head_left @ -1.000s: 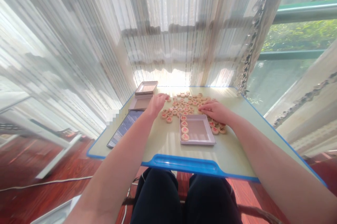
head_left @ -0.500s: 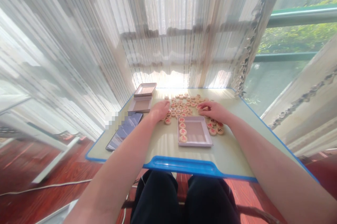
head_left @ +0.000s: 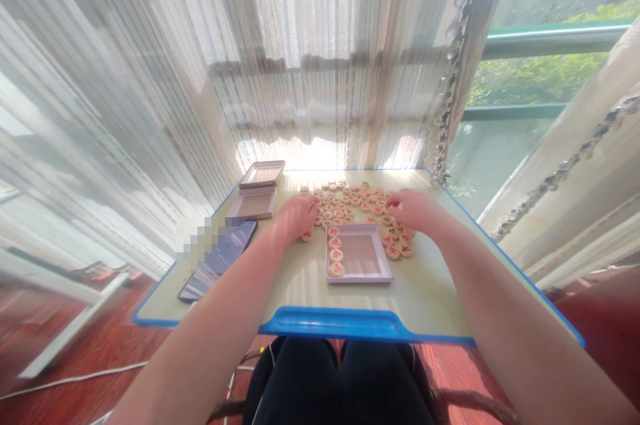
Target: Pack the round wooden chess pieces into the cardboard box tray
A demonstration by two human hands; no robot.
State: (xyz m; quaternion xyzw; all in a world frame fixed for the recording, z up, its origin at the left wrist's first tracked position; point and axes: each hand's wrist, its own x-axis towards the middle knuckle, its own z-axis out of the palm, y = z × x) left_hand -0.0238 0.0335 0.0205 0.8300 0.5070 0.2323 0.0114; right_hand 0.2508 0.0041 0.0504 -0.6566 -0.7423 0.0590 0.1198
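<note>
A spread of round wooden chess pieces (head_left: 353,200) with red and black characters lies on the pale green table (head_left: 425,292). In front of it sits a shallow white box tray (head_left: 370,258) with several pieces lined along its left side. My left hand (head_left: 296,216) rests at the left edge of the spread, just beyond the tray's far left corner, with its fingers curled down. My right hand (head_left: 419,210) lies over the right side of the spread, fingertips bent together onto the pieces. What either hand holds is hidden.
Two more shallow box parts (head_left: 261,174) (head_left: 255,202) lie at the far left of the table. A dark phone (head_left: 219,259) lies near the left edge. The table has a blue rim with a moulded handle (head_left: 335,323) above my knees. Sheer curtains (head_left: 300,65) hang close behind.
My left hand has drawn back from the far side of the spread toward the tray's left corner. The right hand stayed over the right-hand pieces. The view has shifted a little.
</note>
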